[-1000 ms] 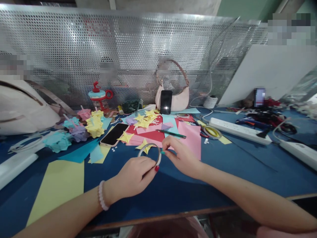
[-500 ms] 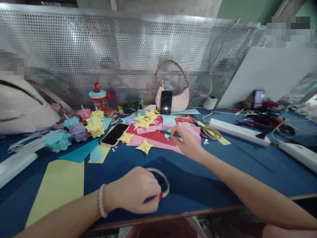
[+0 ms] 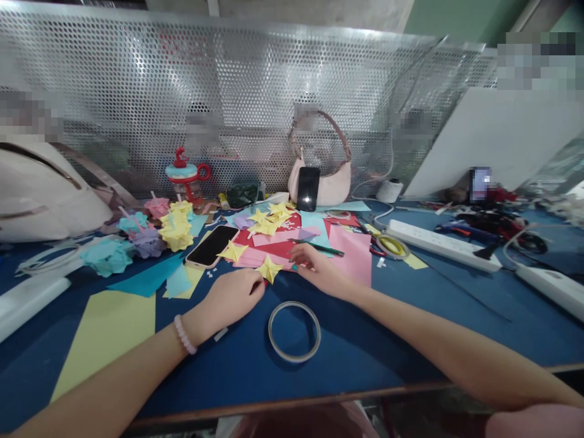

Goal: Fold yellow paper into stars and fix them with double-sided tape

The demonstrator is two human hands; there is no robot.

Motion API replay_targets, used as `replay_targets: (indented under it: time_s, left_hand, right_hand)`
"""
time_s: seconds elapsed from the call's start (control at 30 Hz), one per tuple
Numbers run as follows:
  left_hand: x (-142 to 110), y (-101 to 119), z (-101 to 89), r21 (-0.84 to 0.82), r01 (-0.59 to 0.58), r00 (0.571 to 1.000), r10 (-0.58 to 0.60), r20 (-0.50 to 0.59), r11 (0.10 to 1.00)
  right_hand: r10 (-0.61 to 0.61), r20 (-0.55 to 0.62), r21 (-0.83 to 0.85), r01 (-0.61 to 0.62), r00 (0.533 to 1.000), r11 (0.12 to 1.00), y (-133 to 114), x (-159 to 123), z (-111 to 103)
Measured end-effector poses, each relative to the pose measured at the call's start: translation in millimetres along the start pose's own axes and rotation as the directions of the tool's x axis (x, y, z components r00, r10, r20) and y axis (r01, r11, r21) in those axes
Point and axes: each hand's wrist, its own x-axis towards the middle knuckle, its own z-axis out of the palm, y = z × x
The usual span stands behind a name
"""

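My left hand (image 3: 230, 298), with a pink bead bracelet (image 3: 184, 334), is closed, its fingers curled at the lower left edge of a yellow paper star (image 3: 268, 269). A small red spot shows at its fingertips; whether they grip anything is hidden. On the star's other side, my right hand (image 3: 319, 271) holds nothing, fingers apart and bent above the pink sheets (image 3: 351, 243). Just beyond it a green pen (image 3: 319, 247) lies on the papers. Nearer the table edge, a ring-shaped roll of tape (image 3: 272, 344) lies flat on the blue tabletop.
More yellow stars (image 3: 267, 225) lie on red paper. To the left are a phone (image 3: 213, 246), folded paper flowers (image 3: 109, 257) and a yellow sheet (image 3: 109, 334). A power strip (image 3: 442, 244) lies at right. Behind, a pink handbag (image 3: 335, 185) stands against a perforated metal screen (image 3: 255, 85).
My left hand has left the tape roll, which now lies flat, and moved up to the near star. My right hand has let go of the green pen and come left toward the same star.
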Motion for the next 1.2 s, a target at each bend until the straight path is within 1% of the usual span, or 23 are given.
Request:
replay_targets:
  time_s: [0.1,0.23,0.4,0.47,0.53,0.6,0.7,0.8,0.9,1.07,1.13,1.2]
  left_hand:
    - [3.2,-4.9,5.0,-0.040,0.047,0.999,-0.047,-0.007,0.998]
    - [3.3,-6.5,9.6,-0.097,0.066,0.997,-0.070,-0.036,0.993]
    - [2.8,-3.4,8.5,-0.132,0.113,0.993,-0.117,-0.019,0.985]
    - [3.0,-1.3,8.1,-0.122,0.132,0.991,-0.135,-0.015,0.984]
    - [3.3,0.2,8.9,-0.090,0.131,0.990,-0.135,-0.035,0.987]
    - [3.8,0.7,10.4,-0.030,0.104,0.992,-0.106,-0.071,0.994]
    - [4.7,0.4,12.0,0.089,0.031,0.993,-0.020,-0.118,0.996]
    - [5.6,-0.4,11.1,0.177,-0.032,0.989,0.057,-0.138,0.984]
    - [6.4,-2.1,9.2,0.224,-0.071,0.982,0.108,-0.156,0.972]
    - [6.8,-8.3,5.8,0.344,-0.124,0.960,0.201,-0.196,0.931]
    - [6.4,-11.9,4.2,0.368,-0.163,0.942,0.255,-0.217,0.915]
    - [5.6,-15.0,2.9,0.354,-0.220,0.912,0.320,-0.256,0.909]
  right_hand:
    - [0.063,-0.031,0.036,-0.061,0.998,0.997,5.6,12.1,8.3]
    - [0.093,-0.019,0.082,-0.091,0.996,0.992,12.0,24.6,14.8]
    - [0.093,0.012,0.136,-0.094,0.996,0.986,8.1,22.3,15.5]
    - [0.085,0.042,0.167,-0.091,0.995,0.982,6.1,19.7,15.7]
    - [0.075,0.076,0.210,-0.090,0.994,0.974,4.4,17.8,16.4]
    - [0.066,0.096,0.249,-0.088,0.993,0.965,2.5,16.6,17.7]
    - [0.052,0.085,0.254,-0.072,0.995,0.964,-1.3,14.6,19.3]
    - [0.023,0.061,0.212,-0.035,0.998,0.977,-5.2,11.4,19.6]
    - [-0.026,0.032,0.135,0.021,0.999,0.991,-7.2,8.6,19.3]
    - [-0.147,-0.023,-0.007,0.147,0.989,0.989,-5.3,6.5,19.2]
    - [-0.223,-0.052,-0.063,0.220,0.973,0.974,-5.0,5.9,18.6]
    - [-0.320,-0.081,-0.152,0.306,0.944,0.940,-6.4,4.7,17.3]
